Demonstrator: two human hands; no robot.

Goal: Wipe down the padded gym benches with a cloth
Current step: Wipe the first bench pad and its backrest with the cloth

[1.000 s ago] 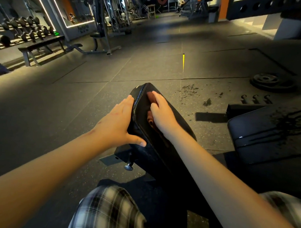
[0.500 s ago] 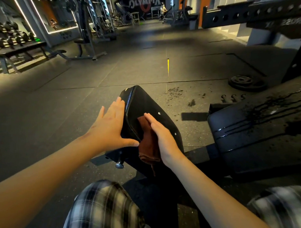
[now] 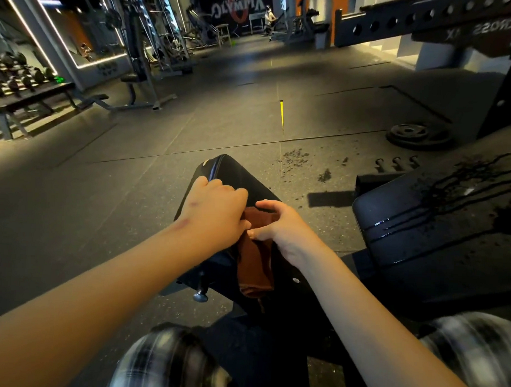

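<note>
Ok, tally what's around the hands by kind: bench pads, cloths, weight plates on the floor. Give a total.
Bench pads: 2, the small black pad under the hands and the wet pad to the right.
Cloths: 1, the brown cloth, held by the left hand and right hand.
Weight plates on the floor: 1, the weight plate.
Total: 4

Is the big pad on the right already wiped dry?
No. The right pad has dark wet streaks and droplets, while both hands hold the brown cloth at the small pad.
</note>
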